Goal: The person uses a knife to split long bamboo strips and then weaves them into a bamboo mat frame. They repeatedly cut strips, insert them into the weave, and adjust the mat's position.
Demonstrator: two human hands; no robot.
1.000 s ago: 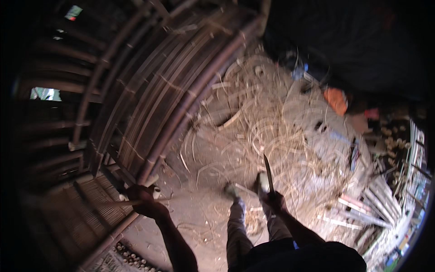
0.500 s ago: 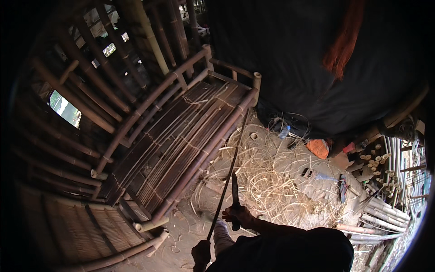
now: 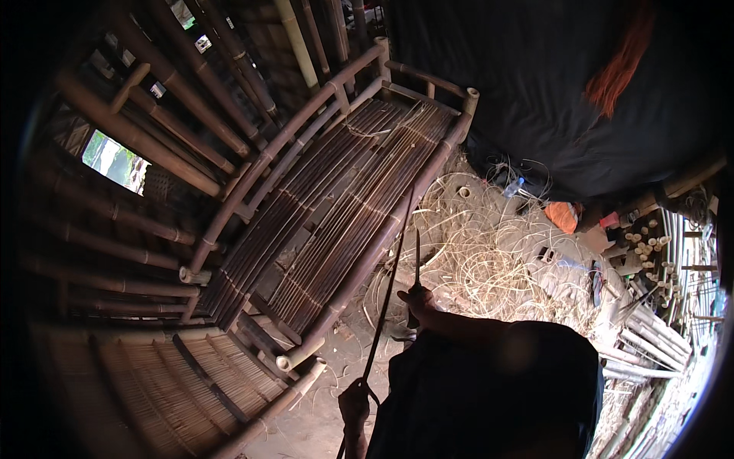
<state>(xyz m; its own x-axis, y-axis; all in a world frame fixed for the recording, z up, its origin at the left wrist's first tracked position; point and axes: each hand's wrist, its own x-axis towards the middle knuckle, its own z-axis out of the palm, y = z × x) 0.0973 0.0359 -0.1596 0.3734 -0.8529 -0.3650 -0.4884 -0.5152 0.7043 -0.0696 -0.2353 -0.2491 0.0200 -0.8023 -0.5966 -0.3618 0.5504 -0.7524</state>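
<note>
My left hand [image 3: 354, 404] is closed around a long, thin dark strip [image 3: 388, 294], probably split bamboo. From this fist the strip runs away from me, its far end near the front rail of a bamboo bench [image 3: 336, 310]. Its near end trails below the hand. Farther forward and a little to the right, my right hand [image 3: 417, 298] grips the handle of a knife [image 3: 417, 256], with the narrow dark blade pointing away from me. Blade and strip lie close side by side; I cannot tell whether they touch. Deep shadow hides most finger detail.
Pale curled shavings [image 3: 482, 252] cover the ground right of the bench. Beyond them lie a plastic bottle [image 3: 514, 187] and an orange bundle [image 3: 562, 216]. Bamboo poles [image 3: 650, 344] are stacked at right. A black cloth [image 3: 527, 99] hangs at the back; a slatted bamboo surface [image 3: 153, 382] is at lower left.
My right hand has moved forward with the knife, farther from my left hand. My left hand still grips the strip. The whole view has shifted, so the bench appears farther right.
</note>
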